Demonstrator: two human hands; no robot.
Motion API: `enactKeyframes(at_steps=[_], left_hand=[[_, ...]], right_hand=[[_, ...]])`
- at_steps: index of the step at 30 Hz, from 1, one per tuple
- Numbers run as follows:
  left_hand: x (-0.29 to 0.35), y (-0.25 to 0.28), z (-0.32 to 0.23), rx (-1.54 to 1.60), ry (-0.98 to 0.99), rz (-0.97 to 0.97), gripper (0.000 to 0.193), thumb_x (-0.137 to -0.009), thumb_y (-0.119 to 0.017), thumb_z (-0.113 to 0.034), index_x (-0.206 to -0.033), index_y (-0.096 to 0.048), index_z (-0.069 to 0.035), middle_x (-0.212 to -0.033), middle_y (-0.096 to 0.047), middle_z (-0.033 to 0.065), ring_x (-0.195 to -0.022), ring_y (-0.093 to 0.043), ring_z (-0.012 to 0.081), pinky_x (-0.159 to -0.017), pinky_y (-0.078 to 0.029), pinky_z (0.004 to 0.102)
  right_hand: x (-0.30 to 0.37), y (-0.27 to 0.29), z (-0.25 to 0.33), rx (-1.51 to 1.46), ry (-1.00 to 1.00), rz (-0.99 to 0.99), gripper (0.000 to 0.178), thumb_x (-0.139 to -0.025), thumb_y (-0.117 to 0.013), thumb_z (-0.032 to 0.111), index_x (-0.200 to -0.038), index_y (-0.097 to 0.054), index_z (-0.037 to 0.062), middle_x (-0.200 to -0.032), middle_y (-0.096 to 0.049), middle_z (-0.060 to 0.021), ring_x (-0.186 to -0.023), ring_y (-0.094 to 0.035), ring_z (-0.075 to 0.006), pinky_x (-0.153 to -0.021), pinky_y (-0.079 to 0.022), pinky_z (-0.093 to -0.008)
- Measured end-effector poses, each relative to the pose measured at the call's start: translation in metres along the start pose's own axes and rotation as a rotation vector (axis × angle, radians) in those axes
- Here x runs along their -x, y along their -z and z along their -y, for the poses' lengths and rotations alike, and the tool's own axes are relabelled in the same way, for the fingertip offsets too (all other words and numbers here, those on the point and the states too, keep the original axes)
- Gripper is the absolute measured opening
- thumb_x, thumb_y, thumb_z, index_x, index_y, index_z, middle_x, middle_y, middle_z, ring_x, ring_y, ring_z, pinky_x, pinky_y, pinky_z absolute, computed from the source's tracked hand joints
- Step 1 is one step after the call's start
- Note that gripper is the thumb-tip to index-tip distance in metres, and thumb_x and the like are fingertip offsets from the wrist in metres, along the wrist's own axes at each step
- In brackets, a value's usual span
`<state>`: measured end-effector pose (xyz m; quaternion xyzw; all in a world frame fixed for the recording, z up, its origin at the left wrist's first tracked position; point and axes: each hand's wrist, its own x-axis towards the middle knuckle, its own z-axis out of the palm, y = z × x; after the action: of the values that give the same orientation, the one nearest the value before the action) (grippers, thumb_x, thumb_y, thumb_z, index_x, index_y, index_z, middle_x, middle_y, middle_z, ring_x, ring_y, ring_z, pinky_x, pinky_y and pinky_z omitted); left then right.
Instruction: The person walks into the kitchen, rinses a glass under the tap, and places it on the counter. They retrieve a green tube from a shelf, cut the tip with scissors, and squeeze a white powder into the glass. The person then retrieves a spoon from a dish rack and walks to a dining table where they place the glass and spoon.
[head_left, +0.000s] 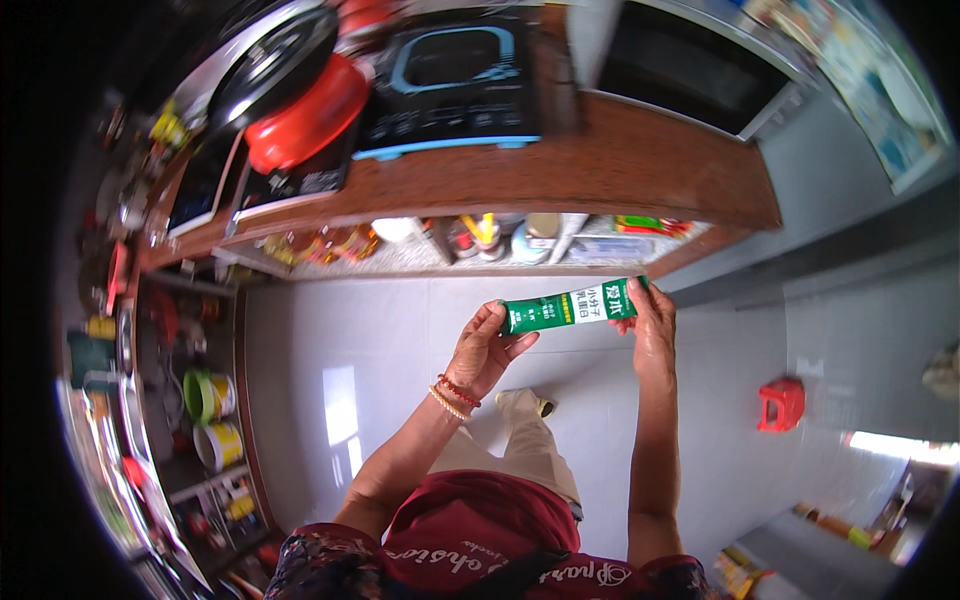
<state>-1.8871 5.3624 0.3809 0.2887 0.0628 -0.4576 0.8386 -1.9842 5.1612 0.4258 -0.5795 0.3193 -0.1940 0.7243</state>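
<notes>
A slim green and white stick packet (565, 311) is stretched level between my two hands, above the floor and short of the counter. My left hand (483, 350) pinches its left end between thumb and fingers; two beaded bracelets circle that wrist. At the other end, my right hand (649, 318) grips the packet's right tip, thumb on top. The packet looks flat and whole, its printed side facing up. Whether its ends are sealed I cannot tell.
Ahead runs a brown counter (640, 165) with a black induction cooker (450, 85), a red pot (305, 115) and an oven-like appliance (690, 65). Shelves below hold jars (540, 235). At left stand tubs (218, 445) on a shelf; a red stool (780, 404) sits right.
</notes>
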Motion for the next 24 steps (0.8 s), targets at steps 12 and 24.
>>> enactKeyframes(at_steps=[12, 24], left_hand=[[0.190, 0.146, -0.174, 0.071, -0.259, -0.144, 0.034, -0.088, -0.052, -0.008, -0.120, -0.048, 0.000, -0.108, -0.057, 0.0076, -0.095, -0.057, 0.0150, -0.087, -0.049, 0.0281], [0.314, 0.238, -0.272, 0.112, -0.565, -0.377, 0.034, -0.087, -0.053, -0.008, -0.120, -0.049, 0.000, -0.109, -0.058, 0.0054, -0.097, -0.056, 0.0125, -0.092, -0.045, 0.0301]], right_hand=[[0.047, -0.300, -0.031, 0.109, -0.043, 0.415, 0.025, -0.085, -0.057, 0.029, -0.078, -0.058, 0.0053, -0.063, -0.057, -0.0015, -0.048, -0.051, -0.0088, -0.043, -0.037, -0.0215], [0.091, -0.533, -0.070, 0.208, -0.160, 0.814, 0.023, -0.085, -0.056, 0.029, -0.074, -0.056, 0.0085, -0.059, -0.055, 0.0004, -0.047, -0.050, -0.0071, -0.043, -0.038, -0.0203]])
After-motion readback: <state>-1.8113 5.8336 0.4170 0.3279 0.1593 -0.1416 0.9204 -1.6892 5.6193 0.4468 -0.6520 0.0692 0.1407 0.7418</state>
